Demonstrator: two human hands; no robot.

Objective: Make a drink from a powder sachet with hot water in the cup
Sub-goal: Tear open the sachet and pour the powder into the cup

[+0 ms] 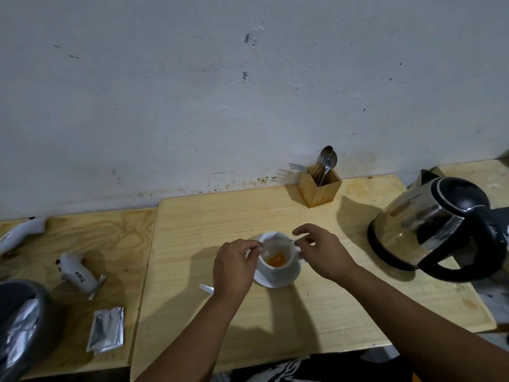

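A white cup (pixel 278 267) stands on a white saucer (pixel 286 281) in the middle of the wooden table, with orange powder (pixel 276 261) in its bottom. Both hands hold an opened pale sachet (pixel 275 245) tipped over the cup's mouth. My left hand (pixel 234 267) pinches its left edge. My right hand (pixel 321 250) pinches its right edge, just above the cup's handle. A torn-off silver strip (pixel 206 288) lies on the table left of the saucer. The electric kettle (pixel 438 227) stands at the right with its lid down.
A wooden holder (pixel 321 188) with spoons and a fork stands by the wall. On the left board lie silver sachets (pixel 106 329), a crumpled white sachet (pixel 78 274), a white tool (pixel 19 232) and a grey bowl (pixel 22 323) holding foil packets.
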